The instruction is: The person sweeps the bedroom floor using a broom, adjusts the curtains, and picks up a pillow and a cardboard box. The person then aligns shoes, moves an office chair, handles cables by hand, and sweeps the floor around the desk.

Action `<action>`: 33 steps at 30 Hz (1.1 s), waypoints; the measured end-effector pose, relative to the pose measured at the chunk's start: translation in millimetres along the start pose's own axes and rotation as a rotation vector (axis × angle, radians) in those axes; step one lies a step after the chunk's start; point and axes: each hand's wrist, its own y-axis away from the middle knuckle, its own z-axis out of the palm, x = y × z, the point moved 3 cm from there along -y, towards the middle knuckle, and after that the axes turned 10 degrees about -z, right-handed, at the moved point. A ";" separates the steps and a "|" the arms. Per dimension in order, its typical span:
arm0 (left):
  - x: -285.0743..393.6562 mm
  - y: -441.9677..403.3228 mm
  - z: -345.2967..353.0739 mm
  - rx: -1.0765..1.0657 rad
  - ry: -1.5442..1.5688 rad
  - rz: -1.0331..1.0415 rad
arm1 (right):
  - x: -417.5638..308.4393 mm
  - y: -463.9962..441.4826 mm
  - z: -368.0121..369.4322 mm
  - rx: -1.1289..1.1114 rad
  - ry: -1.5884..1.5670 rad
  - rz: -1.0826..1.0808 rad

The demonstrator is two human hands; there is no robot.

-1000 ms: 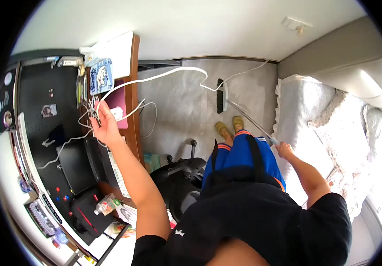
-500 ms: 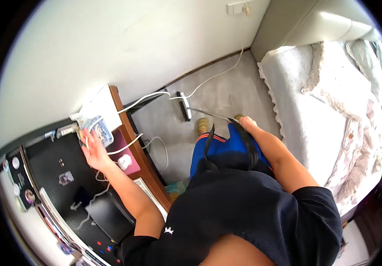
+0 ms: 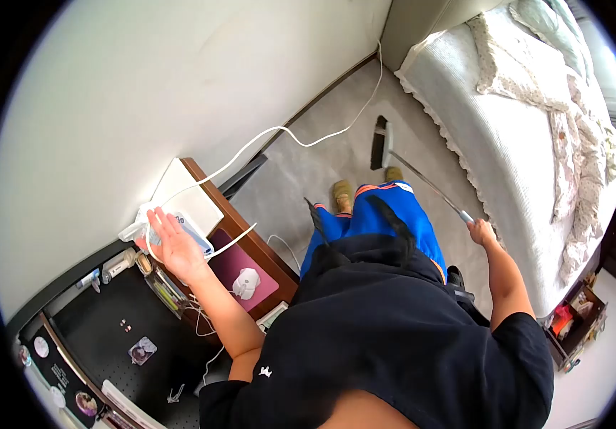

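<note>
My right hand (image 3: 481, 232) is wrapped round the pale grip of a broom (image 3: 429, 184), out to the right of my body. The broom's thin grey handle slants to a head with dark bristles on the floor, just beyond my feet. Over the desk, my left hand (image 3: 178, 245) is raised with its fingers stretched out, palm showing. A white cable (image 3: 279, 129) runs from the wall corner to this hand, bends around it and comes out again near the wrist. Behind the fingers lies a white and blue item (image 3: 195, 232), partly hidden.
A desk (image 3: 211, 189) with a pegboard (image 3: 93, 314), a pink mat (image 3: 269, 287) and a white round device (image 3: 246, 283) stands at left. The bed (image 3: 465, 93) borders the grey floor (image 3: 308, 168) on the right. An open box (image 3: 578, 311) stands at lower right.
The broom has swung right, its head going from beside the desk to nearer the bed. My right hand has drawn back and outward. The view has shifted; the left hand stays raised by the cable.
</note>
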 end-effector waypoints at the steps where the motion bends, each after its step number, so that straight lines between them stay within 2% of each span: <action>1: 2.6 -1.3 -6.6 -0.024 0.027 0.016 | 10.3 6.8 7.6 0.028 -0.001 0.023; 4: 9.5 -5.8 -19.9 -0.101 0.091 0.041 | 26.6 23.2 25.7 0.100 0.000 0.058; 7: 11.7 -13.0 -22.6 -0.128 0.239 0.002 | 0.8 42.6 16.8 0.091 -0.083 -0.048; 8: 13.9 -11.5 -15.2 -0.041 0.342 -0.062 | -12.0 52.6 12.1 0.146 -0.068 -0.167; 9: 17.6 -14.0 -15.9 0.013 0.464 -0.123 | -15.4 58.3 11.0 0.132 -0.127 -0.178; 11: 28.2 -19.3 -26.7 -0.022 0.651 -0.160 | -16.5 68.0 13.4 0.099 -0.248 -0.199; 12: 34.4 -20.1 -35.7 0.009 0.648 -0.135 | -18.6 68.6 13.6 0.069 -0.269 -0.247; 14: 40.1 -15.8 -41.9 0.042 0.648 -0.084 | -39.1 62.5 4.4 -0.102 -0.366 -0.196; 15: 40.4 -12.8 -40.3 -0.010 0.665 -0.113 | -51.1 50.2 4.3 -0.114 -0.359 -0.267; 18: 43.3 -20.0 -47.3 0.023 0.702 -0.102 | -91.3 -10.5 30.0 -0.100 -0.225 -0.519; 22: 42.5 -18.1 -37.2 0.070 0.693 -0.093 | -177.3 -72.1 37.7 -0.126 -0.100 -0.515; 23: 42.6 -17.0 -33.8 0.097 0.674 -0.080 | -199.5 -67.8 24.0 -0.136 -0.172 -0.432; 25: 43.9 -15.1 -32.0 0.119 0.625 -0.072 | -228.4 -83.8 22.4 -0.032 -0.158 -0.420; 29: 48.4 -11.4 -39.3 0.176 0.597 -0.084 | -237.5 -110.5 0.2 -0.033 -0.172 -0.364; 33: 55.1 -5.8 -49.3 0.194 0.599 -0.069 | -205.7 -123.7 -24.3 -0.004 -0.153 -0.277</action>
